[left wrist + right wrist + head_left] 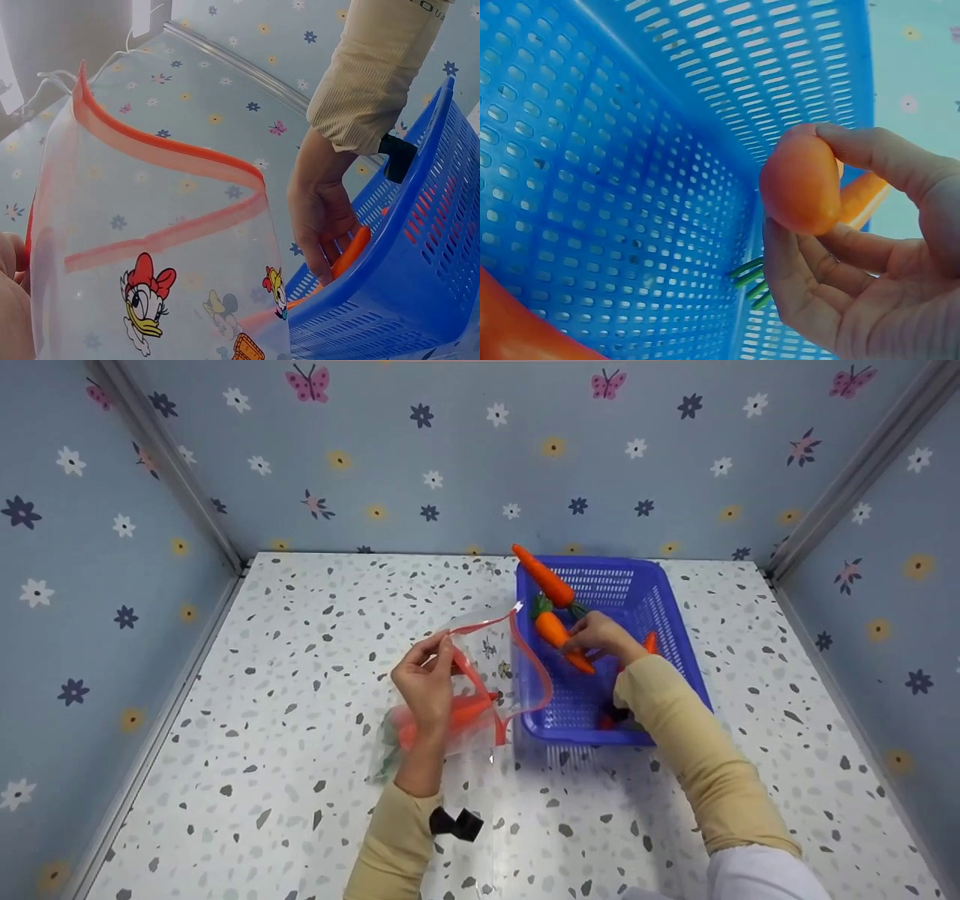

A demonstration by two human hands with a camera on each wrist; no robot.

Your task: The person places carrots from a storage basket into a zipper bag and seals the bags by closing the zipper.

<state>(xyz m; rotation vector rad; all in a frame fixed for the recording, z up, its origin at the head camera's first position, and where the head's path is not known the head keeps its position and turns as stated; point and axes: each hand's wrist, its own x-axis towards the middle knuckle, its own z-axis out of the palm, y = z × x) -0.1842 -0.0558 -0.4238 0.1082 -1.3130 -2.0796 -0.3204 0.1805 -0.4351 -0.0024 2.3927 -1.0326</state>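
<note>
My right hand [600, 636] pinches an orange carrot [553, 628] over the left side of a blue plastic basket [686, 660]. In the right wrist view that carrot [801, 184] points end-on at the camera, between thumb and fingers. A second carrot [546, 577] lies across the basket's back left corner, its tip past the rim. My left hand [426, 682] pinches the red-edged mouth of a clear zip bag [172, 210], spread wide beside the basket. Inside the bag shows an orange carrot shape [469, 709] with green at its far end. Cartoon characters are printed on the bag.
Deeper in the basket are another orange tip [651, 642], partly behind the right arm, and a dark and red item [611, 717]. A speckled white table [300, 660] carries everything. Flowered blue walls [480, 457] enclose it at the back and both sides.
</note>
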